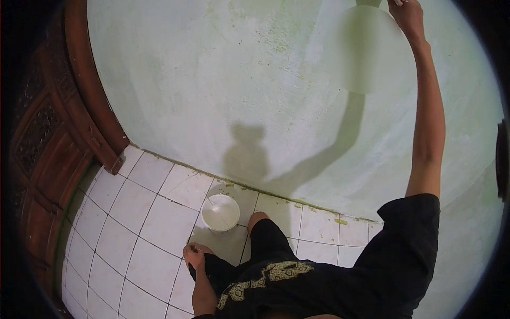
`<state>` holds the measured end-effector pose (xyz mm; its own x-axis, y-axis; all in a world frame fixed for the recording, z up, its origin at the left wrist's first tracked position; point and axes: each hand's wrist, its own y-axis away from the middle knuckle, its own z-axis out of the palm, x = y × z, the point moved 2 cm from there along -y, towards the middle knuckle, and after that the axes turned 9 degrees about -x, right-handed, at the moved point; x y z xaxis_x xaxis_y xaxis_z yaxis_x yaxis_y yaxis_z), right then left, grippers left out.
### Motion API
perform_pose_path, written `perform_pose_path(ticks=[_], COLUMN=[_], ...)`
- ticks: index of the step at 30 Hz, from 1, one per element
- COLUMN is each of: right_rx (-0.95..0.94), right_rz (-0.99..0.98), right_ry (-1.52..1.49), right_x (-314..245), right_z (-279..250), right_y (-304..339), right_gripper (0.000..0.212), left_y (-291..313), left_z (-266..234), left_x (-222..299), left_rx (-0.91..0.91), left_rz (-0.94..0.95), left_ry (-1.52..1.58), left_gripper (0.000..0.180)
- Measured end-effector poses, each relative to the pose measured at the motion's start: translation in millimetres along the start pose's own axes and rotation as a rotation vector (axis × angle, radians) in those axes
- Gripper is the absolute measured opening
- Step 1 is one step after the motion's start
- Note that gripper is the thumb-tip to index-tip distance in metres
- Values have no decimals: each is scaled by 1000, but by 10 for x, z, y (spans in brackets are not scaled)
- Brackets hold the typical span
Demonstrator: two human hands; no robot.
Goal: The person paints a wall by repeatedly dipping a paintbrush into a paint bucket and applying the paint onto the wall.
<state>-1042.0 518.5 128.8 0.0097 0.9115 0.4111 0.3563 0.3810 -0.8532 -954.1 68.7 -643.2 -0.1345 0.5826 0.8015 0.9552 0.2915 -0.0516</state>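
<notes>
My right arm is stretched up along the pale green wall (191,85). At the top edge of the picture, my right hand (409,18) is closed near the wall, with a bit of something pale at its fingers; the rest is cut off. My left hand (195,257) rests by my left knee with its fingers curled, and a small dark spot shows there that I cannot make out. On the tiles in front of my knees stands a round white bucket (205,217) with a thin line across its inside.
Brown carved wooden furniture or a door (87,80) lines the left side. White floor tiles (159,223) meet the wall, with greenish flakes (340,221) along the joint. The wall is patchy and scuffed, and my arm's shadow falls on it. A dark object (501,159) hangs at the far right.
</notes>
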Motion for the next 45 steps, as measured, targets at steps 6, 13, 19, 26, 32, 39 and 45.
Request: perform_pose_path(ticks=[6, 13, 19, 26, 32, 39, 45], right_rx=[-290, -477, -70, -397, -624, 334, -130], right_rz=[-125, -148, 191, -155, -98, 117, -136], right_ry=[54, -361, 32, -158, -575, 108, -47], right_x=[-198, -50, 1114, 171, 141, 539, -391], right_z=[972, 311, -316, 391, 204, 190, 797], right_y=[1426, 1267, 189, 1542, 1431, 931, 1638], right_gripper=[30, 23, 23, 27, 7, 17, 22], left_y=[21, 52, 85, -54, 9, 151, -76], left_z=[-47, -64, 31, 38, 50, 53, 55], left_x=[-152, -132, -68, -69, -195, -442, -132], left_rx=[16, -4, -15, 6, -16, -7, -75], left_rz=[-17, -29, 32, 28, 21, 27, 11], left_ry=[0, -93, -49, -89, -68, -55, -202], left_gripper=[21, 22, 22, 20, 24, 36, 33])
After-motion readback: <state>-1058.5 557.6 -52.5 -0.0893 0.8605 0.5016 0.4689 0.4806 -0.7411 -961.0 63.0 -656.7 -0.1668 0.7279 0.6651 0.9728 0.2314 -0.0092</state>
